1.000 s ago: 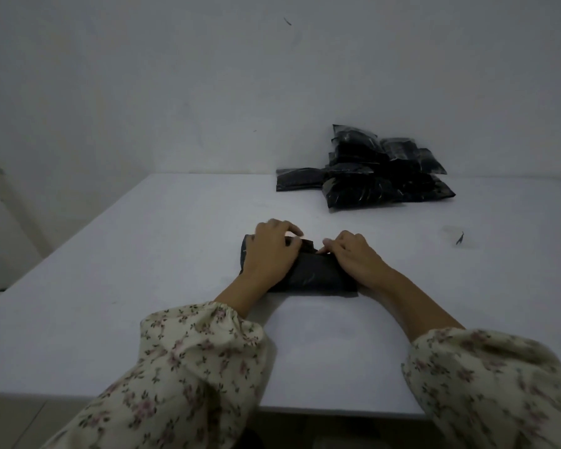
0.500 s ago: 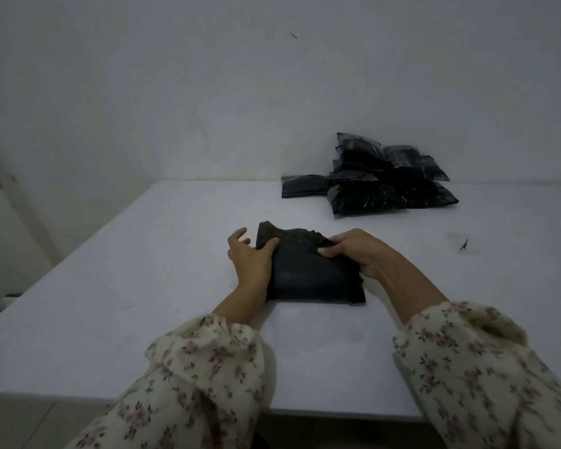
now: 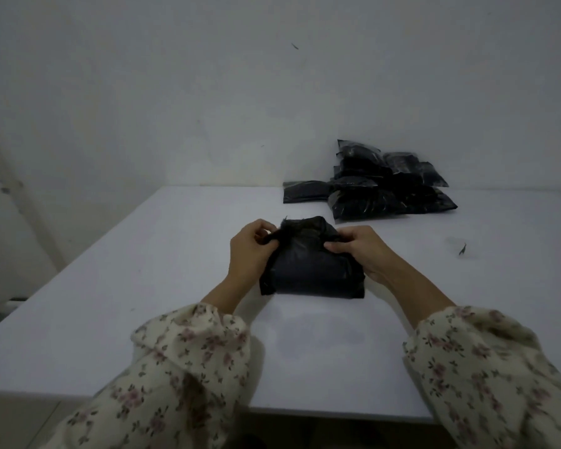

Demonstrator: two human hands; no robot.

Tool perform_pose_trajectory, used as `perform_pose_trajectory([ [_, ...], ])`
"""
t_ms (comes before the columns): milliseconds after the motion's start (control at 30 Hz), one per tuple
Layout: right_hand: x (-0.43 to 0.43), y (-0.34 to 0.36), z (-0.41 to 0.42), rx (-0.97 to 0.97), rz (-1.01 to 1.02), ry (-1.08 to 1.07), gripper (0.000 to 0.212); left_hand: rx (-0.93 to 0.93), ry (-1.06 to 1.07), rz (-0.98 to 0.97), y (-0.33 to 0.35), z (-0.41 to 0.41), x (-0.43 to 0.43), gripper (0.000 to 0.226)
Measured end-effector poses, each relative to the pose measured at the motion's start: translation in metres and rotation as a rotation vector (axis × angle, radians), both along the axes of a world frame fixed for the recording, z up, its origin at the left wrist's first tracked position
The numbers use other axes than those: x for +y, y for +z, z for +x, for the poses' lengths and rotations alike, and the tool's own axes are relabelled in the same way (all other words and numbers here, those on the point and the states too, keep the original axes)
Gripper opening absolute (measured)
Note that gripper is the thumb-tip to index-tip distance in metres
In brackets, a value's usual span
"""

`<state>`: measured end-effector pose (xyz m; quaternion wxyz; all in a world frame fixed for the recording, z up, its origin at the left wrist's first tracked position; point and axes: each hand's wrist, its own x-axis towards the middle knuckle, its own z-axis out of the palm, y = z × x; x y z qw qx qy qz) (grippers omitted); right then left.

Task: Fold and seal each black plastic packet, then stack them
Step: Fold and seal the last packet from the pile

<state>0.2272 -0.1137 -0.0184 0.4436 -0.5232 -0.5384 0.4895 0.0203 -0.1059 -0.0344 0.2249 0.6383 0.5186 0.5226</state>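
I am watching both forearms reaching forward, angled in toward each other. The left hand [image 3: 250, 254] is curling its fingers [image 3: 263, 236] round the far left corner of the packet [image 3: 311, 270], pinching it. The right hand [image 3: 365, 251] is gripping the far right edge, knuckles up, fingertips pointing toward the left hand.

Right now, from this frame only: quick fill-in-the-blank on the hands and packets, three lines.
The left hand and right hand both grip one ____ packet.
The pile of packets sits at the far edge of the table, against the ____.
That pile lies farther off and to the ____ of the packet being gripped.
Missing words: black; wall; right.
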Motion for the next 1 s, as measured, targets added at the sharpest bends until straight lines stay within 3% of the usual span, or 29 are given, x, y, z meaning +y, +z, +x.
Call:
perform_pose_trajectory([
  [100, -0.001, -0.001, -0.003, -0.036, 0.025, -0.026, 0.021, 0.245, -0.036, 0.181, -0.005, 0.002, 0.000, 0.030],
  [200, -0.002, -0.002, -0.002, -0.044, 0.039, -0.036, 0.022, 0.307, -0.123, 0.151, -0.005, -0.004, -0.002, 0.024],
  [333, -0.004, -0.003, 0.002, -0.039, 0.057, 0.005, 0.021, 0.209, -0.279, 0.012, 0.002, -0.010, -0.009, 0.021],
  [467, -0.006, -0.001, 0.000, -0.030, 0.073, 0.068, 0.016, 0.197, -0.295, -0.095, 0.010, -0.012, -0.004, 0.007],
  [600, -0.007, -0.001, 0.000, -0.056, 0.110, 0.114, 0.016, 0.065, -0.288, -0.337, 0.018, -0.007, -0.001, 0.043],
  [667, -0.008, -0.004, 0.001, -0.068, 0.135, 0.112, 0.017, 0.067, -0.331, -0.416, 0.020, -0.008, 0.000, 0.044],
  [833, -0.009, -0.016, 0.001, -0.141, 0.291, 0.020, 0.022, 0.129, -0.243, -0.189, 0.000, -0.008, 0.002, 0.011],
  [933, -0.011, -0.026, -0.001, -0.137, 0.369, -0.037, 0.029, 0.076, -0.204, -0.028, -0.018, -0.007, -0.001, 0.031],
  [1000, -0.009, -0.033, 0.000, -0.233, 0.466, -0.063, 0.035, 0.094, -0.191, 0.074, -0.026, -0.007, -0.002, 0.038],
])
